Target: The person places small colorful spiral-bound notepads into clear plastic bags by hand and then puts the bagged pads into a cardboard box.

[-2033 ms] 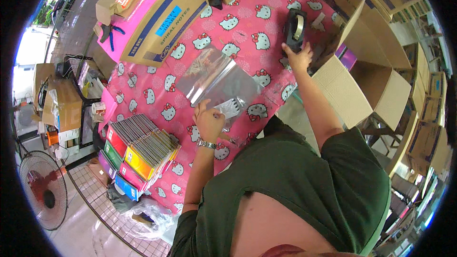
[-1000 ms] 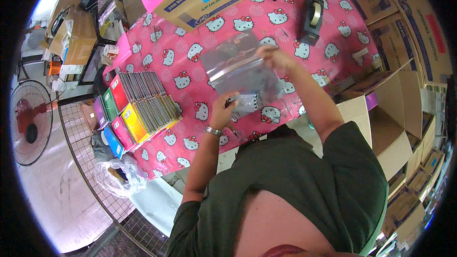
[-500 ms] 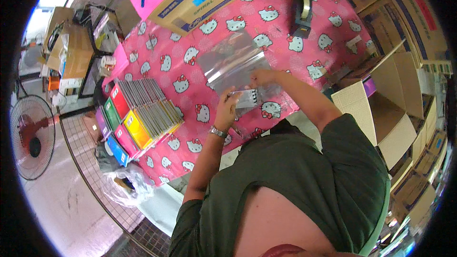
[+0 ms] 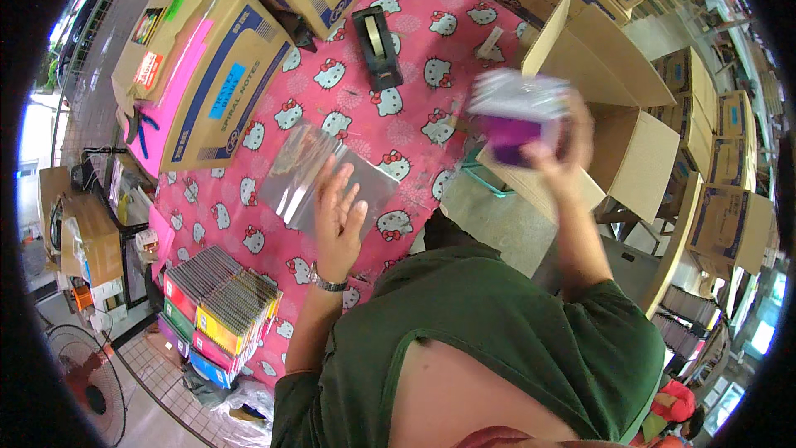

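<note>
My right hand (image 4: 568,149), smeared a little by motion, grips a purple notebook pack (image 4: 506,129) with a clear shiny wrap on it. The pack is in the air past the table's right edge, beside an open cardboard box (image 4: 609,75). Over the clear plastic bags (image 4: 290,170) on the pink table, my left hand (image 4: 338,216) is open with fingers spread. It holds nothing; whether it touches the bags I cannot tell. Left of that hand stand rows of spiral notebooks (image 4: 220,286) with red, green, yellow, pink and blue covers.
A black tape dispenser (image 4: 378,48) stands on the pink patterned tablecloth (image 4: 448,25). Large cardboard cartons (image 4: 228,87) line the far left, with blue-handled pliers (image 4: 143,131) on pink sheet there. More cartons (image 4: 684,75) are stacked at right. A fan (image 4: 83,386) stands lower left.
My right hand has swung right, away from the bags, carrying the pack toward the open box. My left hand has let go of the pack and spread its fingers. The view has turned right.
</note>
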The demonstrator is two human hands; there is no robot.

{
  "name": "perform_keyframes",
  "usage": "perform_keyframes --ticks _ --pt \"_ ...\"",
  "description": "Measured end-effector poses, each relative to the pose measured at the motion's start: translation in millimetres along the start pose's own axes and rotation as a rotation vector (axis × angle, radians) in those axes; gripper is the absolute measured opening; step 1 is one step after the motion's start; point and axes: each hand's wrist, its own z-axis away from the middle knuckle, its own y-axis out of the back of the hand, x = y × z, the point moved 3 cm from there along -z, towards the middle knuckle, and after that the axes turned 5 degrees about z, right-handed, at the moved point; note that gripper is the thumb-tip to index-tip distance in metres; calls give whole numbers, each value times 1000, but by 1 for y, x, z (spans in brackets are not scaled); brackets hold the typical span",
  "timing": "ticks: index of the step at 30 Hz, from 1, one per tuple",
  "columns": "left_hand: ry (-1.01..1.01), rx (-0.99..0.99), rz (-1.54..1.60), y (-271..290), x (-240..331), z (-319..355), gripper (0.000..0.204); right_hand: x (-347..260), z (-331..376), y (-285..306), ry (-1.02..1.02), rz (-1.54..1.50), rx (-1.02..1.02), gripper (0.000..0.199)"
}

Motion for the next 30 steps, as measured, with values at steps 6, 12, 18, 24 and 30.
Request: perform_keyframes --ticks 6,12,18,24,30 --pt "224 -105 -182 -6 -43 2 24 149 -39 137 -528 1305 125 73" --pt "278 -16 -234 26 -51 24 23 256 -28 133 -978 1335 -11 73" --pt "185 442 -447 150 -13 90 19 253 6 78 -618 1123 -452 61" --pt "-85 1362 -597 383 70 290 18 -4 -16 -109 217 404 -146 14" --pt "283 1680 -1010 562 68 426 31 -188 113 -374 582 -232 -924 27"
